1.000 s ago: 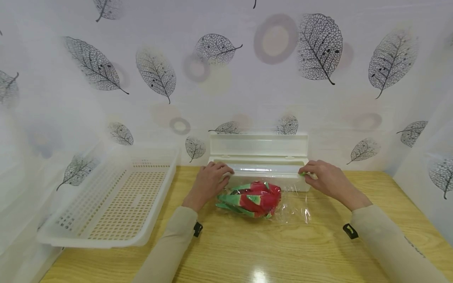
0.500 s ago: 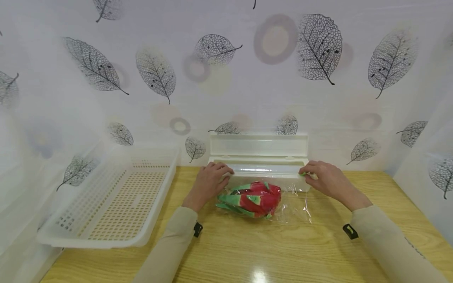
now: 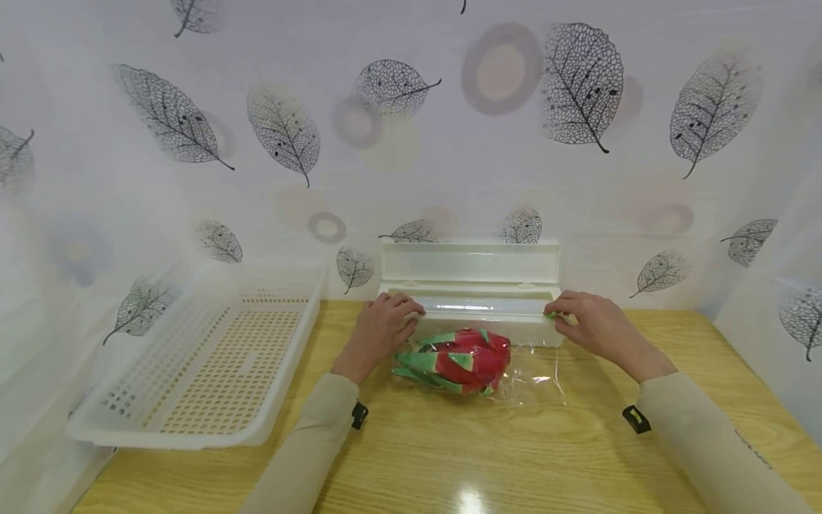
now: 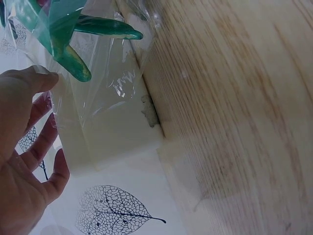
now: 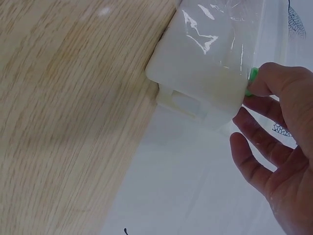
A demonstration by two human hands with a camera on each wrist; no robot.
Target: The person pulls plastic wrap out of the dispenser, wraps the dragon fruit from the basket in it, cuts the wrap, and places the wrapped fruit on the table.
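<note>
A white cling film dispenser stands at the back of the table with its lid raised. Inside lies a roll of clear film. My left hand pinches the dispenser's front rim near its left end, thumb over the film in the left wrist view. At the right end, my right hand pinches a small green slide cutter on the rim. In front lies a red and green dragon fruit, covered by clear cling film that spreads to its right and runs up to the dispenser.
A white perforated plastic basket stands at the left of the wooden table. Close behind the dispenser hangs a white sheet printed with leaves, which also lines both sides.
Almost nothing differs. Both hands keep their places on the dispenser, and the dragon fruit stays put. Glints on the loose film at the right shift slightly.
</note>
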